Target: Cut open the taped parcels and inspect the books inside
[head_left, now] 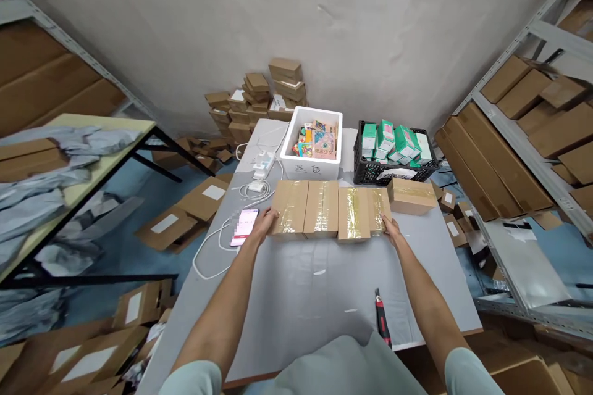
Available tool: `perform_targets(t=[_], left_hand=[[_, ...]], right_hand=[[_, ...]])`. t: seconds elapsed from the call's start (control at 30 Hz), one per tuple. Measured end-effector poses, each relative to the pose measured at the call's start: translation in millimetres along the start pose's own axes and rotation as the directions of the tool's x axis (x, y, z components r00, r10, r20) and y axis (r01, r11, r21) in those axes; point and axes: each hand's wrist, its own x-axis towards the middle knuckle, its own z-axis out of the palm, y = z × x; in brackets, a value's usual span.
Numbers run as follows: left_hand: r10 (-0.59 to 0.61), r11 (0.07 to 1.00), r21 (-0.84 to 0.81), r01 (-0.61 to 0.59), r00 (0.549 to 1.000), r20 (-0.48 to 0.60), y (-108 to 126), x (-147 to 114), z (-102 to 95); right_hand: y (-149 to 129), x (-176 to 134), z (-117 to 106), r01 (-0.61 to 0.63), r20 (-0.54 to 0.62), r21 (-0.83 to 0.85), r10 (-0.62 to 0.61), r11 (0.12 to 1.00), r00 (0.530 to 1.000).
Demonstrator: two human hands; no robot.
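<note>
Several small cardboard boxes sealed with clear tape stand side by side on the grey table. My left hand grips the outer side of the leftmost cardboard box. At the other end, my right hand has its fingers closed on the rightmost cardboard box of the row. Between them, one taped box sits slightly nearer to me than its neighbours. Just beyond my right hand lies another taped box, apart from my fingers. A phone with its screen lit lies beside my left hand.
A white foam box with colourful packets and a black crate of green boxes stand at the back. A red-and-black utility knife lies near the front edge. White cables run along the left. Shelves with cartons stand right.
</note>
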Motion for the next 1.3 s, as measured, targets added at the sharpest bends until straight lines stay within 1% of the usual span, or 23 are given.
perform_targets(t=[0.07,0.13,0.2,0.23,0.3,0.37,0.43,0.5,0.53,0.6,0.63,0.7,0.73,0.8,0.87,0.93,1.0,1.07,1.17,1.23,1.3], left_hand=[[0.009,1.000,0.016,-0.009,1.000,-0.010,12,9,5.6],[0.018,1.000,0.024,-0.017,0.999,-0.034,18,10,9.8],[0.024,0.999,0.042,-0.021,0.997,-0.069,15,1,12.5],[0.022,0.999,0.052,-0.017,0.996,-0.089,10,-8,13.6],[0.024,0.998,0.067,-0.015,0.991,-0.130,-6,-36,16.6],[-0.019,0.995,0.091,0.033,0.988,-0.151,-29,-74,22.0],[-0.094,0.986,0.123,0.112,0.985,-0.146,-55,-116,30.8],[-0.150,0.972,0.165,0.166,0.983,-0.108,-82,-159,43.5],[-0.166,0.966,0.184,0.179,0.983,-0.084,-95,-178,51.3],[-0.185,0.958,0.217,0.186,0.982,-0.029,-118,-210,69.7],[-0.183,0.957,0.235,0.170,0.982,0.034,-128,-223,80.2],[-0.173,0.963,0.234,0.135,0.974,0.149,-138,-244,103.2],[-0.166,0.966,0.228,0.122,0.968,0.186,-139,-252,115.4],[-0.137,0.975,0.208,0.082,0.954,0.265,-131,-264,140.1],[-0.095,0.981,0.190,0.028,0.929,0.357,-112,-272,163.7],[-0.058,0.984,0.177,-0.023,0.896,0.440,-87,-277,185.4],[-0.013,0.987,0.145,-0.064,0.879,0.476,-63,-280,204.6],[0.034,0.990,0.102,-0.100,0.860,0.509,-43,-283,221.4],[0.078,0.989,0.062,-0.131,0.842,0.534,-26,-287,241.2],[0.088,0.989,0.049,-0.137,0.833,0.547,-23,-292,250.5],[0.087,0.991,0.035,-0.129,0.824,0.560,-22,-296,257.5]], right_hand=[[-11,7,1,0.050,-0.017,-0.100,-0.052,0.994,0.999],[-19,11,-3,0.112,-0.031,-0.223,-0.122,0.968,0.992],[-26,13,-13,0.177,-0.053,-0.360,-0.209,0.916,0.976],[-30,15,-21,0.207,-0.063,-0.427,-0.257,0.880,0.964],[-39,22,-41,0.258,-0.069,-0.545,-0.349,0.798,0.934],[-51,34,-64,0.291,-0.053,-0.637,-0.417,0.714,0.907],[-61,50,-86,0.297,-0.028,-0.705,-0.444,0.644,0.896],[-64,64,-102,0.278,-0.007,-0.754,-0.430,0.595,0.903],[-62,69,-107,0.267,0.003,-0.772,-0.416,0.577,0.909],[-53,72,-110,0.251,0.018,-0.797,-0.393,0.550,0.919],[-46,71,-108,0.250,0.023,-0.803,-0.390,0.541,0.920],[-30,64,-103,0.253,0.028,-0.820,-0.405,0.514,0.914],[-22,60,-100,0.255,0.030,-0.832,-0.419,0.493,0.907],[-8,50,-97,0.264,0.035,-0.851,-0.452,0.454,0.891],[4,41,-98,0.283,0.037,-0.843,-0.476,0.457,0.879],[17,31,-99,0.328,0.033,-0.795,-0.503,0.511,0.864],[34,18,-100,0.381,0.020,-0.731,-0.540,0.566,0.841],[57,3,-100,0.420,0.008,-0.678,-0.566,0.603,0.825],[103,-21,-101,0.442,0.033,-0.625,-0.544,0.644,0.839],[134,-34,-107,0.446,0.063,-0.593,-0.514,0.670,0.856],[158,-43,-117,0.423,0.045,-0.566,-0.486,0.708,0.873]])
